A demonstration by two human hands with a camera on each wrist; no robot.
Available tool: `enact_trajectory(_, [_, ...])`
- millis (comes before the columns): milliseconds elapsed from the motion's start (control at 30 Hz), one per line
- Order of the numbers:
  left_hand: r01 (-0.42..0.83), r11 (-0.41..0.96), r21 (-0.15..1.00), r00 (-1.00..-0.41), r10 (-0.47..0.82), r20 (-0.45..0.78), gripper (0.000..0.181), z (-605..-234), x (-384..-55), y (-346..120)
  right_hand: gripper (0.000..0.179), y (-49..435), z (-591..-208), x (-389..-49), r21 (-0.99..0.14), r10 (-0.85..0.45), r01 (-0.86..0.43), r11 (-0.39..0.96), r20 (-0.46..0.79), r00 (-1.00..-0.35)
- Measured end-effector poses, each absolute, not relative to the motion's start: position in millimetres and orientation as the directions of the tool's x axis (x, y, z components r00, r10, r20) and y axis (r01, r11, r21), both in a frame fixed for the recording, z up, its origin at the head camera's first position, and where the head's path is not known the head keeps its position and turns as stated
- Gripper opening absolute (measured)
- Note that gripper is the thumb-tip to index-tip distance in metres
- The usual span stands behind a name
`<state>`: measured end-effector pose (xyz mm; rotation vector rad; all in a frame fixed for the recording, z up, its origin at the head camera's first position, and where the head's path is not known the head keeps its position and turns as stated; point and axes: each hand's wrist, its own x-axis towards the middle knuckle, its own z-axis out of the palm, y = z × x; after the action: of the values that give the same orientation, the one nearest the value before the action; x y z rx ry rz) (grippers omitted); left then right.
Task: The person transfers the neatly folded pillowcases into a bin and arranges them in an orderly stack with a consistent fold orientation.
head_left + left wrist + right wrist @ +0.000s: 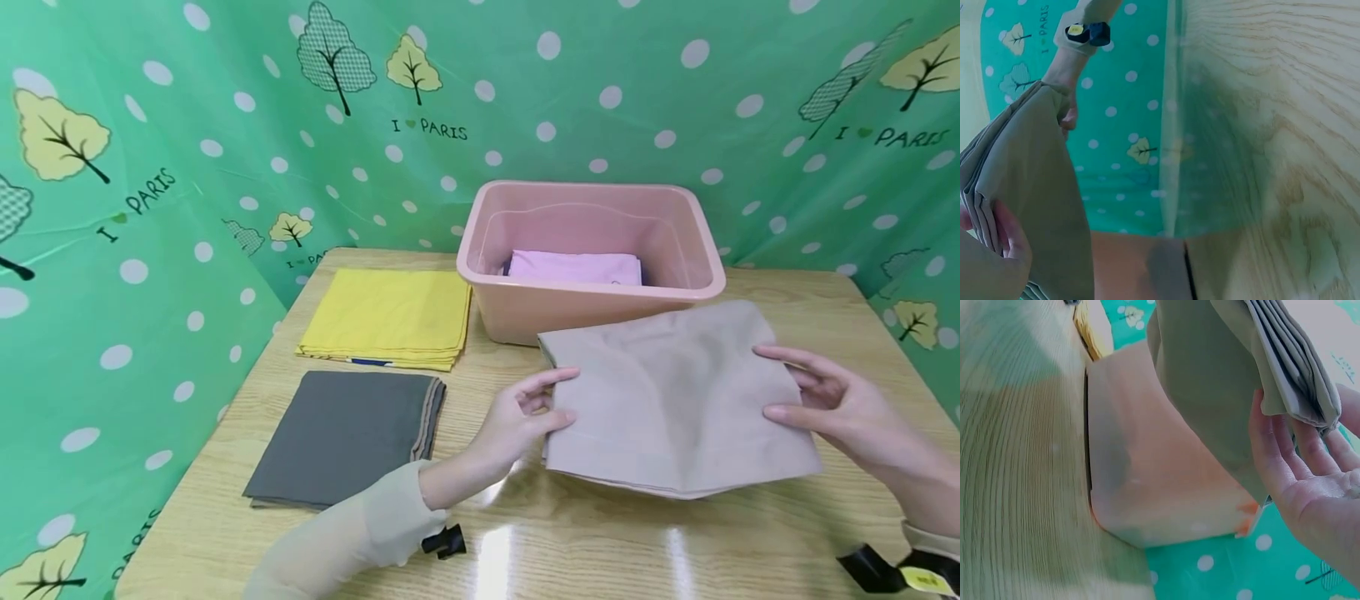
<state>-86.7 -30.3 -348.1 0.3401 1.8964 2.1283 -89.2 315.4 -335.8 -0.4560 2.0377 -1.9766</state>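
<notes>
Between both hands a folded beige-grey cloth (667, 400) is held above the table, in front of the pink bin. My left hand (525, 412) pinches its left edge, thumb on the upper face and other fingers reaching behind. At the opposite edge my right hand (832, 400) grips it the same way. The right wrist view shows the stacked layers of the cloth (1297, 369) between thumb and fingers. In the left wrist view the left fingers (1013, 234) curl at the layered edge. The cloth sags slightly along its middle.
A pink plastic bin (592, 304) stands at the back, holding a folded lilac cloth (573, 267) with something dark beneath. Left of it lie a folded yellow cloth (390, 317) and, nearer, a folded dark grey cloth (341, 437) on the wooden table (585, 550). Green printed curtain surrounds the table.
</notes>
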Motion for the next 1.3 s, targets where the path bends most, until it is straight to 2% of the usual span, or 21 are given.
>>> enact_trajectory(233, [-0.033, -0.091, 0.995, -0.936, 0.352, 0.002, 0.046, -340.0, -83.1, -45.2, 0.065, 303.8, -330.0, -87.6, -0.997, -0.406, -0.067, 0.038, 0.046, -0.913])
enact_trajectory(467, [-0.001, -0.112, 0.994, -0.944, 0.327, 0.036, 0.046, -331.6, -80.7, -56.2, 0.066, 293.3, -324.2, -87.1, -0.994, -0.417, -0.108, 0.000, 0.098, -0.903])
enact_trajectory(733, [0.054, -0.112, 0.992, -0.946, 0.312, 0.086, 0.044, -324.7, -76.7, -65.3, 0.067, 284.0, -319.1, -83.1, -0.990, -0.368, -0.139, 0.009, 0.126, -0.921])
enact_trajectory(1067, [0.180, -0.096, 0.979, -0.937, 0.286, 0.201, 0.044, -311.8, -78.7, -71.6, 0.067, 276.3, -310.0, -85.1, -0.984, -0.303, -0.178, 0.027, 0.162, -0.939])
enact_trajectory(1300, [0.200, -0.060, 0.978, -0.931, 0.299, 0.208, 0.045, -301.3, -90.1, -76.1, 0.066, 271.7, -302.0, -93.2, -0.984, -0.270, -0.180, 0.005, 0.172, -0.947])
